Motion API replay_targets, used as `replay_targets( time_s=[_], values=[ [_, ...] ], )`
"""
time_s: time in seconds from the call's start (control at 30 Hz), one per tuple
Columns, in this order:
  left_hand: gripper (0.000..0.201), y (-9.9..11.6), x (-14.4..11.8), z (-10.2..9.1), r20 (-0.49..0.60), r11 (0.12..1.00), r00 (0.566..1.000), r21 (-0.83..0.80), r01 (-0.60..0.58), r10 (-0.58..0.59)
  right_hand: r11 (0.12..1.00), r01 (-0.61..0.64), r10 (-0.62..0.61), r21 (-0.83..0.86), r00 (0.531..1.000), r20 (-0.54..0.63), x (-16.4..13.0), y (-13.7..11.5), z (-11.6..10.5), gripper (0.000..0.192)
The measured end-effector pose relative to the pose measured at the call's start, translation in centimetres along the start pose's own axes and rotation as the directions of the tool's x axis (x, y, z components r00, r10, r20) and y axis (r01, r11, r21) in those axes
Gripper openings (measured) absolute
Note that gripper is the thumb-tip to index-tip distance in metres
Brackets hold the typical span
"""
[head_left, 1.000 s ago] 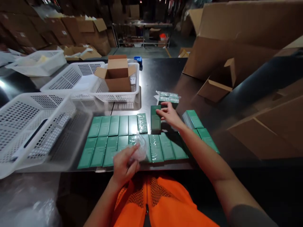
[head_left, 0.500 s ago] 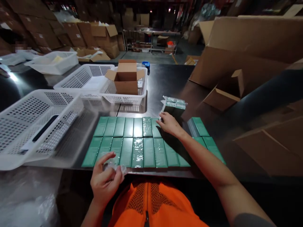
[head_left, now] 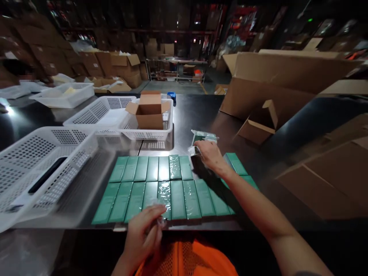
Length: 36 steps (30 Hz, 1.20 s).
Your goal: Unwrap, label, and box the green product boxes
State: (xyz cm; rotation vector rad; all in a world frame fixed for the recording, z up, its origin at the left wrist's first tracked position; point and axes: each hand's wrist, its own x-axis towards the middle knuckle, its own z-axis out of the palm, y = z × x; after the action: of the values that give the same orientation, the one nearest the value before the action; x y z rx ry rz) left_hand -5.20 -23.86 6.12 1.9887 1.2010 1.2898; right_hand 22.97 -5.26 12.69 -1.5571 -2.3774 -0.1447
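Two rows of flat green boxes (head_left: 178, 199) lie side by side on the metal table, a few under shiny clear film. My right hand (head_left: 211, 155) is closed on a plastic-wrapped box (head_left: 196, 158) above a gap in the back row; its dark side faces me. Just behind that hand sits another wrapped green box (head_left: 205, 136). Close to the table's front edge, my left hand (head_left: 143, 232) is closed on crumpled clear plastic film (head_left: 161, 221). Its palm is partly hidden.
White perforated baskets (head_left: 77, 132) stand on the left, one with a dark flat object inside. An open small carton (head_left: 149, 115) sits in the basket behind the boxes. Large cardboard boxes (head_left: 276, 76) occupy the right side. A person is at the far left.
My right hand has taken hold of a wrapped box from the pair and drawn it toward the gap. My left hand has moved right and closed more tightly round the film. The view has tilted up.
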Motion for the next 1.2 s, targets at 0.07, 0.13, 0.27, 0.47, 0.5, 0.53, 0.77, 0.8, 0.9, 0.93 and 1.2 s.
replay_targets(
  time_s=[0.07, 0.13, 0.27, 0.47, 0.5, 0.53, 0.77, 0.8, 0.9, 0.93, 1.2],
  values=[
    [0.027, 0.3, 0.8, 0.8, 0.123, 0.997, 0.990, -0.014, 0.070, -0.067, 0.983, -0.017, 0.040, 0.185, 0.992, -0.120, -1.7, -0.3, -0.6, 0.046],
    [0.020, 0.3, 1.7, 2.2, 0.182, 0.975, 0.962, -0.058, 0.216, -0.202, 0.861, -0.048, 0.214, 0.507, 0.937, -0.275, -3.8, -1.1, -0.6, 0.046],
    [0.055, -0.3, 4.1, 5.5, 0.115, 0.852, 0.903, -0.299, 0.429, -0.414, 0.326, -0.047, 0.538, 0.944, 0.830, -0.144, -9.2, -4.6, 1.6, 0.046],
    [0.049, 0.1, 7.3, 7.8, 0.247, 0.735, 0.854, -0.435, 0.520, -0.457, 0.302, -0.124, 0.411, 0.945, 0.911, -0.012, -14.8, -7.4, 4.2, 0.062],
    [0.045, 0.4, 7.5, 7.8, 0.270, 0.792, 0.887, -0.404, 0.458, -0.375, 0.373, -0.088, 0.400, 0.924, 0.913, -0.075, -15.1, -6.9, 3.7, 0.070],
    [0.040, 0.7, 7.6, 7.8, 0.293, 0.847, 0.910, -0.362, 0.389, -0.292, 0.425, -0.047, 0.376, 0.904, 0.918, -0.129, -15.1, -6.4, 3.1, 0.077],
    [0.050, 0.5, 7.0, 7.9, 0.173, 0.969, 0.978, -0.195, 0.154, -0.120, 0.502, -0.002, 0.279, 0.865, 0.947, -0.160, -13.9, -5.0, 0.5, 0.048],
    [0.044, 0.4, 6.9, 7.8, 0.163, 0.970, 0.981, -0.199, 0.139, -0.107, 0.493, -0.031, 0.310, 0.870, 0.940, -0.142, -13.9, -5.1, 0.7, 0.053],
    [0.032, 0.2, 7.1, 7.6, 0.168, 0.969, 0.979, -0.194, 0.151, -0.118, 0.495, -0.068, 0.338, 0.866, 0.934, -0.120, -13.9, -5.3, 1.4, 0.053],
    [0.032, 0.3, 7.2, 7.5, 0.175, 0.969, 0.976, -0.186, 0.162, -0.130, 0.503, -0.070, 0.337, 0.861, 0.934, -0.121, -13.8, -5.3, 1.5, 0.049],
    [0.031, 0.5, 7.6, 7.5, 0.190, 0.970, 0.966, -0.131, 0.203, -0.176, 0.559, -0.094, 0.282, 0.824, 0.956, -0.082, -13.5, -5.0, 0.8, 0.042]
  ],
)
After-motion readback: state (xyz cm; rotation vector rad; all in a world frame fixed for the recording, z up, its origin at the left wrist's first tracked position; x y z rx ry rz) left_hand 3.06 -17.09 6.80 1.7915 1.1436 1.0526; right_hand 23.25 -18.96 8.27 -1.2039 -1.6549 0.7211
